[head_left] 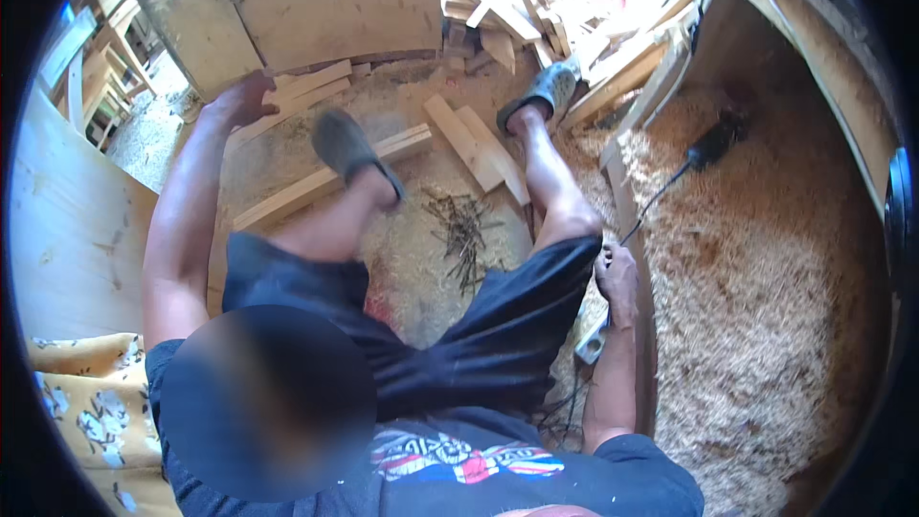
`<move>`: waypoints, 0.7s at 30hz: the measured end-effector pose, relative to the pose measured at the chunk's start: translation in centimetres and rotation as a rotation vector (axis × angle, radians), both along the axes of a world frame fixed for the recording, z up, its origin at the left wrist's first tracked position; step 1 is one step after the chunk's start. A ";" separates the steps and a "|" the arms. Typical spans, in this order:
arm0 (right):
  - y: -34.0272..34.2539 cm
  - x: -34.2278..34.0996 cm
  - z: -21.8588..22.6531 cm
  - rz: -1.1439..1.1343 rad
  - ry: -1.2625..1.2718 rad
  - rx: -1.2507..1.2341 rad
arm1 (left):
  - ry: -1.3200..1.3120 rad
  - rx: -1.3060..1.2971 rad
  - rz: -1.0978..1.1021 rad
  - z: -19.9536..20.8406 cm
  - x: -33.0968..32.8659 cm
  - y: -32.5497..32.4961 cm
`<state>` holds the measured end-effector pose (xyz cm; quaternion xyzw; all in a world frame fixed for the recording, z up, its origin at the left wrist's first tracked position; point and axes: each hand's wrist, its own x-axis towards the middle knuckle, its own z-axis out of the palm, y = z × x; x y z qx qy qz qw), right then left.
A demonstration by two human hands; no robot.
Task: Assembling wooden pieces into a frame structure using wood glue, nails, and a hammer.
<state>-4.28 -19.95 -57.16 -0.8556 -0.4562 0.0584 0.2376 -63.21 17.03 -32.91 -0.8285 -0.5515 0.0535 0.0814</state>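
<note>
My left hand (251,99) is stretched out at the far left, fingers apart and holding nothing. It is over the end of some pale boards (306,86) by a plywood panel (335,10). Beside my right knee, my right hand (617,280) is closed, with a black cable (659,199) running down into its fingers. What else may lie inside that grip is hidden. The cable leads up to a dark power tool (716,140) lying on wood shavings. Just below the right hand is a white power strip (593,339).
A long wooden beam (325,177) and two short planks (477,148) lie on the floor between my feet. Near them is a heap of dark thin sticks (462,235). Offcuts (507,10) pile up at the back. Wood shavings (747,325) fill the boarded bay at right.
</note>
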 end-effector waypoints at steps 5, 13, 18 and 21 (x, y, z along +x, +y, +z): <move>-5.9 -3.8 -7.9 0.011 -0.009 -0.108 | -0.108 -0.010 -0.218 2.0 4.0 -0.6; -7.9 -5.4 -11.6 -0.018 -0.063 0.080 | -0.481 -0.248 -0.428 -9.3 10.6 1.4; -6.4 -2.5 -16.3 -0.012 -0.168 0.112 | -0.807 -0.399 -0.384 -21.8 16.9 -2.0; -2.1 -2.8 -13.9 0.002 0.061 -0.016 | -0.892 -0.449 -0.254 -27.7 16.8 -1.7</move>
